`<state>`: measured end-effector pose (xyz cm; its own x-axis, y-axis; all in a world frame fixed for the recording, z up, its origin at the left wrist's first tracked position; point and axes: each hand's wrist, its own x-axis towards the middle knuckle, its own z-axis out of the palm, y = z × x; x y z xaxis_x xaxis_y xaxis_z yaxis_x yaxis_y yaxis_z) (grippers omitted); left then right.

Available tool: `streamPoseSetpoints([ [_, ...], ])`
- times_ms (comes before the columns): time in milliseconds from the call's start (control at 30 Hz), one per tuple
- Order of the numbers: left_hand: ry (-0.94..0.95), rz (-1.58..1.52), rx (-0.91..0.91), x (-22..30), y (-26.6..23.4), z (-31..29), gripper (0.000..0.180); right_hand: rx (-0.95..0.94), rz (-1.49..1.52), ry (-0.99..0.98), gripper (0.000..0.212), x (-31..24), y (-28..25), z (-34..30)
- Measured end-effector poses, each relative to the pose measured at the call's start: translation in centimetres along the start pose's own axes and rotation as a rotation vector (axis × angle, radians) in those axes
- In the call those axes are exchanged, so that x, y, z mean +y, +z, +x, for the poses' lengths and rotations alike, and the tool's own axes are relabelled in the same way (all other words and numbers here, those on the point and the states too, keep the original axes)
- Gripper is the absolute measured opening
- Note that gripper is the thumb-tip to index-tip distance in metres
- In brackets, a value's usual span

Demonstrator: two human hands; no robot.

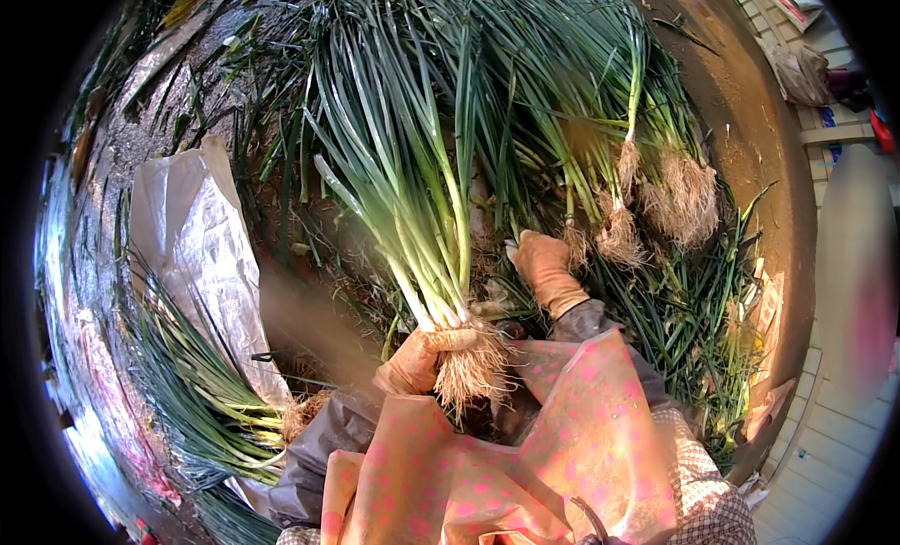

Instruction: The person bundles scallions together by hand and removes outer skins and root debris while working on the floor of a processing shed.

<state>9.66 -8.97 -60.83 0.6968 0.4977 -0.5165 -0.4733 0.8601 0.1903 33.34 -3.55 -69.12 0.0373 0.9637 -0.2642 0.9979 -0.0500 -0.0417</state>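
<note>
My left hand (pixel 419 356), in an orange glove, grips a bunch of green onions (pixel 412 198) just above its pale roots, holding the long green leaves upright and away from me. My right hand (pixel 546 268), also gloved, reaches forward into the pile of green onions (pixel 600 123) lying on the ground. Its fingers rest among the stalks next to rooted clumps (pixel 684 198). Whether it grasps anything is hidden by the leaves. A pink dotted apron (pixel 562 451) covers my lap below both hands.
A crumpled plastic sheet (pixel 202 254) lies at the left, with another heap of green onions (pixel 202 395) below it. Loose leaves litter the dirt ground (pixel 750 104). Pale paving (pixel 825 442) borders the right edge, with bags at the top right.
</note>
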Motion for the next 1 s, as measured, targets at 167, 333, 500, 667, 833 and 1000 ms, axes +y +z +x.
streamPoseSetpoints([
  [167, 0.029, -0.001, 0.029, -0.2, 0.0, -0.2, 0.043, -0.295, 0.874, 0.098, 0.038, -1.8, -5.4, -1.4],
  [333, 0.131, -0.065, -0.015, -1.4, 0.6, 1.9, 0.037, -0.404, 1.456, -0.021, 0.041, -4.3, -4.6, -0.3],
  [500, 0.291, -0.154, 0.038, -0.6, -0.1, 1.1, 0.027, 0.185, 0.48, -0.117, 0.022, -5.1, -2.6, -0.4],
  [667, 0.262, -0.124, 0.115, 0.2, -0.8, 0.5, 0.028, -0.346, 1.039, -0.246, 0.018, -4.1, -7.7, -11.6],
  [833, 0.251, -0.305, 0.002, 1.2, 0.8, -1.5, 0.035, -0.682, 0.373, -0.485, 0.025, 9.7, -7.1, -15.5],
  [1000, 0.129, -0.052, 0.013, -0.4, -2.1, -1.6, 0.046, -0.006, 0.195, 0.049, 0.043, 3.1, -6.1, -5.4],
])
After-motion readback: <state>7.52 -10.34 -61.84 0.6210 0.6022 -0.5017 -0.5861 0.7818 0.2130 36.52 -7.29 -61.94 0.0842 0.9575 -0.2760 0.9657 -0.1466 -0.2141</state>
